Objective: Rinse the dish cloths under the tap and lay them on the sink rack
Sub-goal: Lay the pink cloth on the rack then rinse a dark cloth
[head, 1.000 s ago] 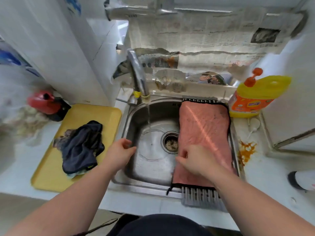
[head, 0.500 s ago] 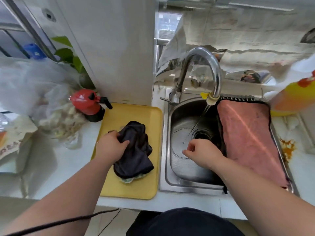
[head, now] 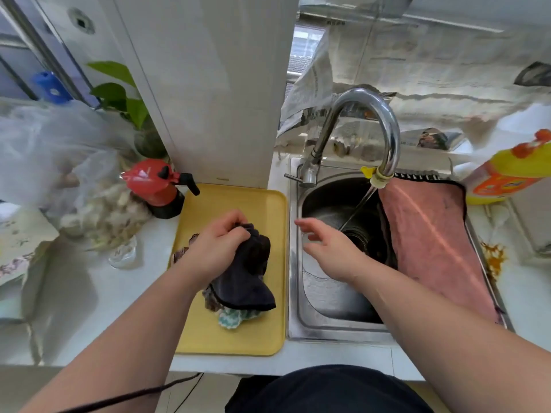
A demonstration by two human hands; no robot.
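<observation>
The dark cloth (head: 247,278) sits bunched on the yellow tray (head: 268,204) just left of the sink (head: 293,293). My left hand (head: 217,248) grips its upper end, fingers curled into the fabric. A pale green cloth (head: 235,318) peeks out beneath it. My right hand (head: 328,248) hovers over the sink's left side, fingers spread, holding nothing. Water runs from the tap (head: 366,99) into the sink. A pink cloth (head: 432,242) lies flat on the rack (head: 417,175) across the sink's right side. A yellow bottle (head: 507,177) stands right of the sink, and a red sprayer (head: 152,183) stands farther left.
</observation>
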